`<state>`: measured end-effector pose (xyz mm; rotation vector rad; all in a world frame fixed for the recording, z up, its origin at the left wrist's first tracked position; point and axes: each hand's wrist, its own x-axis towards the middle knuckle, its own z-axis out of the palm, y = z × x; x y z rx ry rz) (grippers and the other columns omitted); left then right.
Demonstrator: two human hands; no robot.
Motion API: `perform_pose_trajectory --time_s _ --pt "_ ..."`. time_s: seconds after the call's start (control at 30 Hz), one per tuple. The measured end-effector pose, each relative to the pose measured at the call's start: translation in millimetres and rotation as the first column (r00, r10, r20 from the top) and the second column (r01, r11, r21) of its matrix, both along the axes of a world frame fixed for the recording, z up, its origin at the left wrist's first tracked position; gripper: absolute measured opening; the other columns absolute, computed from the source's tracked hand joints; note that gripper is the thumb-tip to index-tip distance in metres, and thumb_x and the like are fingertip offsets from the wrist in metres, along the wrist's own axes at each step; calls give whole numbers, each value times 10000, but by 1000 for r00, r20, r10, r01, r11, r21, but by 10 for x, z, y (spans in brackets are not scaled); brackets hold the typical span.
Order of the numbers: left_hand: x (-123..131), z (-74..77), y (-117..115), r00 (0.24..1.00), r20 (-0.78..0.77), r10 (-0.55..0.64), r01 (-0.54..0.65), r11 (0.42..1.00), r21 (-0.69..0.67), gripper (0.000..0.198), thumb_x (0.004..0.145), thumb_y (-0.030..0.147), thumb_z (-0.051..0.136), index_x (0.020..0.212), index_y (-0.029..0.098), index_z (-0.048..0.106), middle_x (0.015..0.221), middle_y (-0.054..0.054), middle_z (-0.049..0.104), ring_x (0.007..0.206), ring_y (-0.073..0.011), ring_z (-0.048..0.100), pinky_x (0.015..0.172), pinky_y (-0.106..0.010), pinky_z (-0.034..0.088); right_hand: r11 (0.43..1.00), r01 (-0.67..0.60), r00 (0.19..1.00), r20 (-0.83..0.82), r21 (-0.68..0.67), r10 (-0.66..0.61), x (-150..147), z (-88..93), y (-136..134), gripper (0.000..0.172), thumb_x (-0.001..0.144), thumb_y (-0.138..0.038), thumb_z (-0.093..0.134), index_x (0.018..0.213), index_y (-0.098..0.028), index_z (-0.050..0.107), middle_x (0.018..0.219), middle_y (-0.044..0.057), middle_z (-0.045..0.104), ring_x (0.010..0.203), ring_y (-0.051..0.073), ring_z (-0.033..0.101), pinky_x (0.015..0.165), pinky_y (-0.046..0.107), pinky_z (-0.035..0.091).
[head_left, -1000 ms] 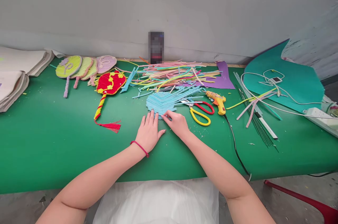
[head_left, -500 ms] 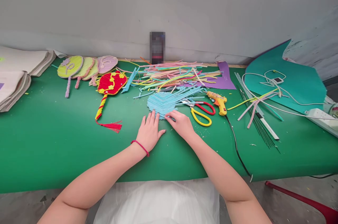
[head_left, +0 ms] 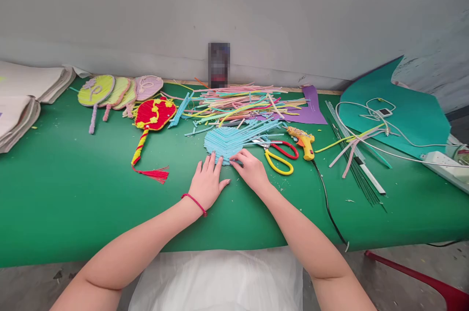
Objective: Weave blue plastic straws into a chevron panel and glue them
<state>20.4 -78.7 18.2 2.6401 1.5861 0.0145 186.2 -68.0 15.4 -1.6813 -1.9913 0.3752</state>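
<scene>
A round panel of light blue pipe cleaners (head_left: 223, 140), laid in V-shaped rows, lies on the green table, with long loose ends fanning out to its upper right. My left hand (head_left: 207, 179) rests flat at its lower edge, fingertips on the rows and thumb apart. At the panel's lower right edge, my right hand (head_left: 251, 169) has thumb and forefinger pinched on a blue pipe cleaner; the fingers partly cover it. Right of the panel lie scissors (head_left: 280, 158) with one red and one yellow handle, and a yellow glue gun (head_left: 305, 142).
A red fan (head_left: 156, 115) with a tassel and several pastel fans (head_left: 95, 90) lie left. Behind the panel is a pile of coloured pipe cleaners (head_left: 242, 101). Teal sheet (head_left: 414, 111), cables and a power strip (head_left: 445, 167) are right; paper stacks (head_left: 18, 120) far left.
The view has shifted very slightly. Both hands stay at the panel's lower edge, with the right fingers barely moved.
</scene>
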Motion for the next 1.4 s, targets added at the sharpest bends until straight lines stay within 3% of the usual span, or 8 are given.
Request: perform_pose_trajectory --time_s 0.5,0.97,1.4 --pt "22 53 3 999 -11 42 -42 999 4 657 880 459 469 1414 93 356 1494 -219 269 1352 -337 327 1081 -486 288 999 11 995 98 31 -14 -123 3 -23 119 881 -227 515 798 -206 598 851 13 629 694 121 574 546 228 338" --pt "30 76 10 997 -49 56 -57 998 -33 672 885 495 454 1444 152 312 1515 -189 240 1371 -322 296 1089 -476 274 999 -7 999 -49 31 8 -93 -84 -11 121 891 -245 519 932 -217 630 895 25 627 760 144 604 647 240 434" --pt "33 36 -9 998 -38 43 -43 999 -5 696 877 529 446 1451 165 296 1512 -207 235 1373 -335 285 1085 -490 267 998 10 997 -77 64 -5 -85 -141 11 119 888 -237 532 830 -210 632 853 19 628 762 147 610 661 243 440"
